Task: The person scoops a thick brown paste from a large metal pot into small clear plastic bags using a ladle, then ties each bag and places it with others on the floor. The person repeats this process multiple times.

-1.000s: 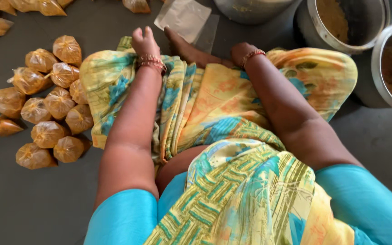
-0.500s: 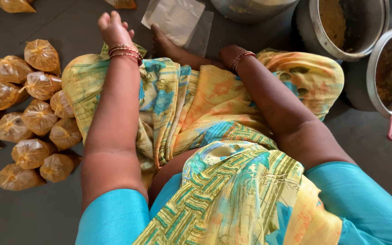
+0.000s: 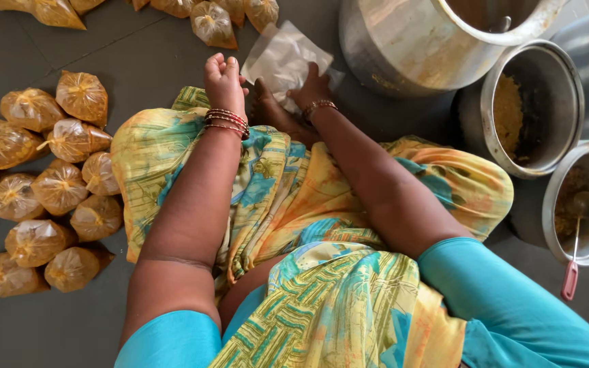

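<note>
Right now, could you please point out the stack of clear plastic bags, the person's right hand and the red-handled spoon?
Clear plastic bags [image 3: 282, 60], head view, middle of stack.
Right hand [image 3: 312, 88], head view, back of hand.
Red-handled spoon [image 3: 568, 281], head view, red handle.

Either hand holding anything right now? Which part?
The right hand rests on the stack of empty clear plastic bags at its near edge; whether it grips is unclear. The left hand is a loose fist beside the stack, nothing visible in it.

A cluster of tied clear plastic bags of yellow-orange filling [image 3: 49, 184] lies on the grey floor [image 3: 138, 61] at left. More such filled bags [image 3: 213, 20] lie along the top edge. A flat stack of empty clear plastic bags [image 3: 284, 58] lies ahead, under the right hand [image 3: 311, 92].
</note>
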